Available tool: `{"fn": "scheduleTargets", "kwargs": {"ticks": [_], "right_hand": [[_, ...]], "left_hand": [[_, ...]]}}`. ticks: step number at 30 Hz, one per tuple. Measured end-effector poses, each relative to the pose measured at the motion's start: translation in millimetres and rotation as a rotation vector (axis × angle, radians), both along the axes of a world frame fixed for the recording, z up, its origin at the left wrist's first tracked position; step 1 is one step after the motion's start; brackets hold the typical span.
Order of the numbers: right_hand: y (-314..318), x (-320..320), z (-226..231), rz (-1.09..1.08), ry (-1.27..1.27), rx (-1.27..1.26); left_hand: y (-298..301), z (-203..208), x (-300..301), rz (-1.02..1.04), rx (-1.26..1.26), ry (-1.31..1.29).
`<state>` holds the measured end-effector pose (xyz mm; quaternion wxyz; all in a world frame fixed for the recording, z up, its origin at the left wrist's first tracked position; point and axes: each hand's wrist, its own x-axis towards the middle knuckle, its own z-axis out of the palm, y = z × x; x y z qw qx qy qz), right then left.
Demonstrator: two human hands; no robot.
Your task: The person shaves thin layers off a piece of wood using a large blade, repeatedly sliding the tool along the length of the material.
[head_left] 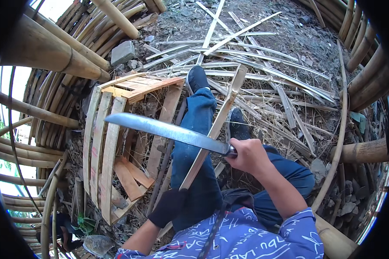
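Observation:
My bare right hand [250, 156] is closed round the handle of a machete [160, 131]. The long steel blade points left and crosses over a split bamboo strip [222, 115]; whether blade and strip touch, I cannot tell. That strip slants from beyond my feet back across my jeans, and its far end looks split or notched. In a black glove, my left hand [169, 208] is wrapped round the strip's near part beside my thigh. The fingers of this hand are partly hidden by the glove's dark colour.
A slatted wooden crate [129, 96] lies left of my leg, with loose boards inside. Many split bamboo strips [263, 56] are strewn ahead. A grey block [122, 52] sits by thick bamboo poles [52, 47]. Rubble [348, 206] lies right. Another person [65, 231] is at lower left.

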<state>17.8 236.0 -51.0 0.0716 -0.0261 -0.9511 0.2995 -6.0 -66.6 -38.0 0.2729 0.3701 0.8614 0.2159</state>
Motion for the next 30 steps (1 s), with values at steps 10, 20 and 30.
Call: {"fn": "scheduleTargets", "kwargs": {"ticks": [10,20,30], "right_hand": [[31,-29,-26,-0.066,0.016,0.231],[26,-34,-13,-0.209,-0.020,-0.073],[71,-57,-29,-0.322,-0.085,0.288]], "left_hand": [[8,-5,29,0.133,-0.079,0.288],[20,-1,35,0.421,-0.001,0.115],[23,-6,38,0.255,-0.016,0.200]]}}
